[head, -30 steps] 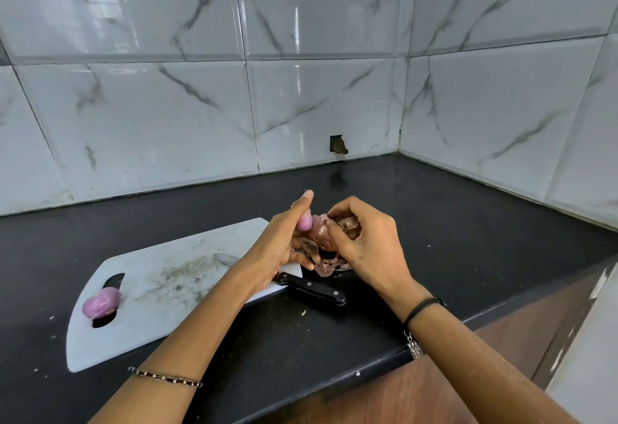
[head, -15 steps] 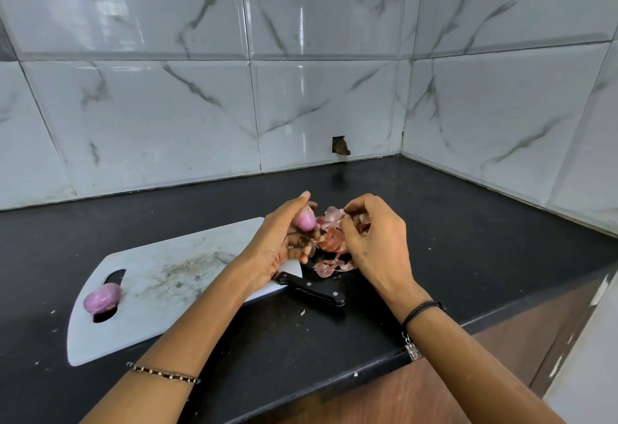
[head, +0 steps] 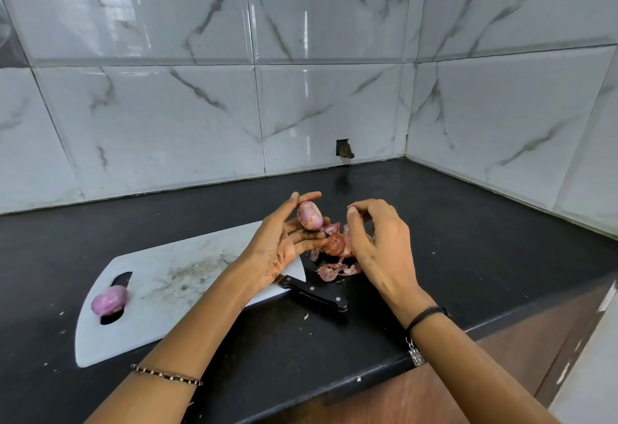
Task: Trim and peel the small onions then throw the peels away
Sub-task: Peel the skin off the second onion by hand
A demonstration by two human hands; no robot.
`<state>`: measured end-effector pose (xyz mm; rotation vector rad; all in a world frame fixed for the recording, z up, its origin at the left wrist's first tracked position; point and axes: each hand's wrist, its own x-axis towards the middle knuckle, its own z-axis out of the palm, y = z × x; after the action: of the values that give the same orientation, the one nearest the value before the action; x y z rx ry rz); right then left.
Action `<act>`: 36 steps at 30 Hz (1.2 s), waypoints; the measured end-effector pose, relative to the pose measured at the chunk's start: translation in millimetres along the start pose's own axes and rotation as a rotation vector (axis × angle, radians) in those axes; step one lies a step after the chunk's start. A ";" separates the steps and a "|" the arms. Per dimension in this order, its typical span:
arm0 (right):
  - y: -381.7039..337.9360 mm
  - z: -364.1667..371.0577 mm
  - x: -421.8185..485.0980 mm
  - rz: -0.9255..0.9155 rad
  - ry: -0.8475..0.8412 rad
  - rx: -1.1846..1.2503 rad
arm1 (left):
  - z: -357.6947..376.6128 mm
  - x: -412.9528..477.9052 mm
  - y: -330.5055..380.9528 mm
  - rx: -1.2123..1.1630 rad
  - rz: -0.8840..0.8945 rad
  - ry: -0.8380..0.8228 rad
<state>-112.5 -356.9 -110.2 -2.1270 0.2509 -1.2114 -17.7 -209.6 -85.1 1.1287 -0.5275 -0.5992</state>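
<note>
Peeled onion [head: 310, 215], glossy and purple, pinched between thumb and fingers of left hand [head: 284, 243] and raised above the far right corner of the cutting board [head: 174, 289]. Right hand [head: 378, 243] just beside it, fingers curled toward the thumb over the peels [head: 336, 269]; impossible to tell whether clamped on a scrap of skin or on nothing. Peels heaped loose on the bench [head: 468, 239] between and beneath both hands, partly hidden by the right one. Knife [head: 314, 293] laid flat, black handle on the bench near the peels, blade on the board and mostly hidden under the left wrist. Second onion [head: 109, 300], apparently peeled too, lodged at the board's handle slot, well apart from both hands.

Step judged in hand: peeling of the held onion finished or all but finished, disposal not yet begun. Next move judged to call for setting the held onion down on the board, then gathering the skins. Being thin and light, these were judged easily scattered and better scooped in cupped hands than pinched.

No bin, bowl or other container seen anywhere in view. Peels held by nothing but the bench surface, with the place for discarding them presumably out of frame.
</note>
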 end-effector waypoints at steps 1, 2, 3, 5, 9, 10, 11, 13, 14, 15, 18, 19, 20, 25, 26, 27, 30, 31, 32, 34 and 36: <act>-1.2 -0.2 -0.7 -0.027 -0.004 0.013 | 1.0 -0.5 -0.5 -0.002 -0.003 -0.016; -2.9 -0.7 -1.7 -0.061 -0.010 0.026 | 2.2 -1.0 -1.1 -0.010 -0.001 -0.026; -4.5 -1.1 -2.4 -0.094 -0.021 0.038 | 3.3 -1.3 -1.5 -0.018 0.005 -0.031; -6.9 -1.9 -3.8 -0.134 -0.052 0.061 | 5.3 -2.1 -1.1 -0.018 0.015 -0.043; -8.5 -4.0 -3.7 -0.198 -0.076 0.087 | 7.5 -3.1 0.2 0.006 0.032 -0.050; -8.1 -4.2 -3.4 -0.226 -0.083 0.082 | 7.6 -2.9 0.3 0.011 0.039 -0.048; -7.5 -4.4 -3.1 -0.250 -0.090 0.071 | 7.4 -2.5 -0.1 0.016 0.045 -0.048; -6.0 -3.5 -2.7 -0.270 -0.091 0.055 | 6.6 -2.2 -0.7 0.023 0.052 -0.054; -5.0 -3.0 -2.6 -0.274 -0.085 0.048 | 6.2 -2.0 -1.2 0.016 0.051 -0.056; -4.0 -2.2 -2.4 -0.279 -0.078 0.040 | 5.8 -1.6 -1.7 0.006 0.051 -0.056; -0.6 0.3 -2.9 -0.292 -0.064 0.029 | 4.7 -1.1 -0.8 -0.012 0.068 -0.049; 0.5 0.8 -3.0 -0.296 -0.057 0.028 | 4.5 -1.1 0.0 -0.017 0.076 -0.045; 1.3 1.1 -3.2 -0.299 -0.049 0.025 | 4.3 -1.0 0.7 -0.024 0.083 -0.042; 1.6 1.6 -4.1 -0.340 0.015 0.024 | 4.8 -0.2 0.9 -0.070 0.093 -0.013; 2.1 1.8 -4.7 -0.355 0.031 0.010 | 4.5 0.3 0.1 -0.074 0.093 -0.002; 2.6 1.7 -5.3 -0.367 0.045 -0.004 | 4.3 0.7 -0.7 -0.075 0.095 0.008; 2.7 1.0 -7.2 -0.412 0.068 -0.016 | 3.1 1.0 -2.8 -0.051 0.113 0.024; 2.4 0.9 -7.3 -0.424 0.067 -0.009 | 2.6 0.9 -2.7 -0.036 0.121 0.028; 2.4 0.9 -7.1 -0.429 0.061 -0.005 | 2.6 0.8 -2.5 -0.022 0.129 0.034; 2.2 1.2 -6.0 -0.420 0.045 -0.005 | 2.6 0.3 -1.8 -0.011 0.142 0.049; 0.7 1.3 -4.6 -0.393 0.024 0.006 | 3.2 -0.4 -2.0 -0.011 0.151 0.054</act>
<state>-113.9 -354.7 -114.2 -2.2224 -0.1699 -1.4532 -20.4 -212.0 -85.9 1.0805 -0.5571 -0.4395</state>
